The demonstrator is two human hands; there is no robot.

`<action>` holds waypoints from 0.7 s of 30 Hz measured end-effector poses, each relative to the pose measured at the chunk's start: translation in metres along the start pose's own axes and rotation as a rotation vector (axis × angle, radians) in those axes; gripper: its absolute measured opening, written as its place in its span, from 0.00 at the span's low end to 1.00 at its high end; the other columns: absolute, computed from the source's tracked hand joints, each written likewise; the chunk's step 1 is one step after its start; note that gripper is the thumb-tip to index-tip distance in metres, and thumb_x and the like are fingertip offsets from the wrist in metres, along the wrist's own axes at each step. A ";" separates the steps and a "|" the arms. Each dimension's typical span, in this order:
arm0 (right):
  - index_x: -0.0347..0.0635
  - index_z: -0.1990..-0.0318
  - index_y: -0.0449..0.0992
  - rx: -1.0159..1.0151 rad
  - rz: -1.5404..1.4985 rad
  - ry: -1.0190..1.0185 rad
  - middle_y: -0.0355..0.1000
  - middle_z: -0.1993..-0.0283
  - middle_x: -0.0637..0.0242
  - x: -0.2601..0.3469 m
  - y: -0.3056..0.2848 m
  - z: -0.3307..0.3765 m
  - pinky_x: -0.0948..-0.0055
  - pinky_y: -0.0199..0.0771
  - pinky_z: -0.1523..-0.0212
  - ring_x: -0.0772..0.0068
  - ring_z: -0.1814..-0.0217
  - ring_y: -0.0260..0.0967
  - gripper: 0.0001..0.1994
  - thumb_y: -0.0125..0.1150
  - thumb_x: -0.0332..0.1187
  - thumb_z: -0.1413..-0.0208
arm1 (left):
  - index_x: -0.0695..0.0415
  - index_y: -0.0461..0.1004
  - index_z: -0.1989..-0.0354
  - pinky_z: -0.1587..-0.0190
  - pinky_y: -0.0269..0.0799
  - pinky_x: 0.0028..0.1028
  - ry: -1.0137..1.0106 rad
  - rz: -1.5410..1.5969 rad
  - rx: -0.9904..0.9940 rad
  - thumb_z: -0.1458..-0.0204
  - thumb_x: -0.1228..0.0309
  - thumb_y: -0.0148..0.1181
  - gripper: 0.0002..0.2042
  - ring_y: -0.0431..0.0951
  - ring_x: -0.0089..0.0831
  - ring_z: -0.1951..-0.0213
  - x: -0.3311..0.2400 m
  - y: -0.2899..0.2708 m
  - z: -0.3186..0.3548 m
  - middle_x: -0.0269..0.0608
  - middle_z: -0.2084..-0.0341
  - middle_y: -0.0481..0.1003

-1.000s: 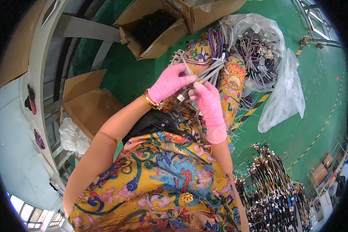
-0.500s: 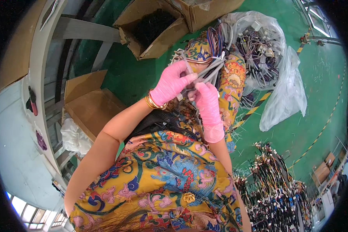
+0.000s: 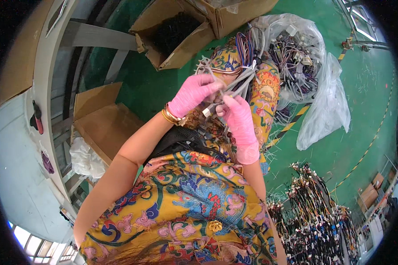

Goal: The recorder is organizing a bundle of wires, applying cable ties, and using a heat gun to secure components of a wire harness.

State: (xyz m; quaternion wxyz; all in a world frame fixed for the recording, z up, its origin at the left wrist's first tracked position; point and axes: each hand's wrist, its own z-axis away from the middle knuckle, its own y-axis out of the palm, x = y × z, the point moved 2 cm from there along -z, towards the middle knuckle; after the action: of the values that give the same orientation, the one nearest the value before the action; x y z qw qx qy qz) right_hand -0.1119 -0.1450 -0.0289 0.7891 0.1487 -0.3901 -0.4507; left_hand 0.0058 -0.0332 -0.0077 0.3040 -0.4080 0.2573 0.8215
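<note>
Over my lap, my left hand [image 3: 195, 96] in a pink glove is closed in a pinch on a grey cable. My right hand [image 3: 239, 121], also gloved in pink, pinches close beside it, fingertips a small gap from the left ones. Exactly what sits between the right fingertips is too small to make out. A white connector [image 3: 207, 110] hangs just below the fingers. Beyond the hands, a wire bundle [image 3: 247, 47] of grey, blue and brown strands lies across my patterned trouser legs, gathered by a white tie [image 3: 253, 65].
A clear plastic bag [image 3: 327, 106] with tangled wire harnesses [image 3: 296, 66] lies to the right of my legs. Many harnesses hang in a dense row [image 3: 316, 212] at lower right. Cardboard boxes [image 3: 181, 59] stand ahead, and an open carton [image 3: 104, 128] at left.
My fingertips have drawn slightly apart, and the left hand has shifted a little left. The white connector now shows more plainly below them.
</note>
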 end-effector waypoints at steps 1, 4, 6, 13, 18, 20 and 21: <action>0.33 0.57 0.69 0.005 0.029 -0.010 0.71 0.65 0.63 0.000 0.001 0.000 0.77 0.67 0.72 0.74 0.73 0.67 0.14 0.56 0.36 0.43 | 0.62 0.75 0.65 0.73 0.62 0.17 0.002 0.000 -0.001 0.44 0.59 0.58 0.15 0.67 0.15 0.77 -0.002 0.002 0.002 0.30 0.78 0.71; 0.32 0.58 0.70 0.052 0.056 -0.042 0.72 0.64 0.62 -0.001 -0.003 0.001 0.77 0.67 0.72 0.75 0.73 0.67 0.14 0.55 0.36 0.43 | 0.60 0.74 0.66 0.76 0.64 0.18 -0.028 0.290 0.123 0.40 0.58 0.51 0.16 0.67 0.17 0.80 -0.012 0.012 0.007 0.31 0.80 0.71; 0.32 0.58 0.70 0.040 0.067 -0.048 0.72 0.65 0.62 -0.002 -0.002 0.000 0.77 0.66 0.73 0.75 0.74 0.66 0.13 0.55 0.35 0.43 | 0.58 0.71 0.72 0.80 0.62 0.19 -0.042 0.341 0.152 0.39 0.55 0.48 0.18 0.63 0.18 0.84 -0.015 0.018 0.008 0.30 0.83 0.67; 0.34 0.63 0.70 -0.039 0.119 -0.148 0.71 0.71 0.65 -0.010 0.002 -0.007 0.79 0.64 0.75 0.77 0.78 0.65 0.08 0.52 0.30 0.45 | 0.52 0.61 0.81 0.81 0.48 0.18 -0.002 0.298 -0.088 0.40 0.55 0.48 0.19 0.52 0.16 0.85 -0.009 0.030 0.001 0.25 0.87 0.58; 0.37 0.65 0.69 -0.058 0.084 -0.164 0.69 0.72 0.67 -0.003 0.009 -0.002 0.80 0.64 0.76 0.78 0.78 0.64 0.05 0.52 0.29 0.46 | 0.51 0.60 0.82 0.82 0.44 0.20 0.009 0.491 -0.174 0.41 0.58 0.48 0.18 0.49 0.17 0.85 -0.011 0.037 0.003 0.25 0.87 0.55; 0.37 0.65 0.69 -0.052 0.081 -0.172 0.69 0.72 0.67 -0.005 0.008 0.002 0.80 0.63 0.76 0.78 0.78 0.64 0.05 0.52 0.29 0.46 | 0.52 0.61 0.81 0.82 0.46 0.20 0.046 0.464 -0.149 0.41 0.57 0.49 0.18 0.51 0.17 0.85 -0.004 0.035 0.004 0.25 0.87 0.56; 0.38 0.65 0.69 -0.046 0.068 -0.164 0.69 0.72 0.67 -0.008 0.005 0.000 0.80 0.64 0.75 0.78 0.78 0.64 0.05 0.52 0.29 0.46 | 0.52 0.61 0.81 0.83 0.49 0.20 0.091 0.436 -0.118 0.41 0.57 0.49 0.18 0.52 0.17 0.85 -0.003 0.032 0.000 0.25 0.87 0.56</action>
State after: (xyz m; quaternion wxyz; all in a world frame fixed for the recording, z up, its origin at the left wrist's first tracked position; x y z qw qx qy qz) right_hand -0.1116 -0.1352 -0.0297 0.7725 0.0798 -0.4477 -0.4432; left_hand -0.0160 -0.0559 0.0001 0.0830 -0.3966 0.3043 0.8621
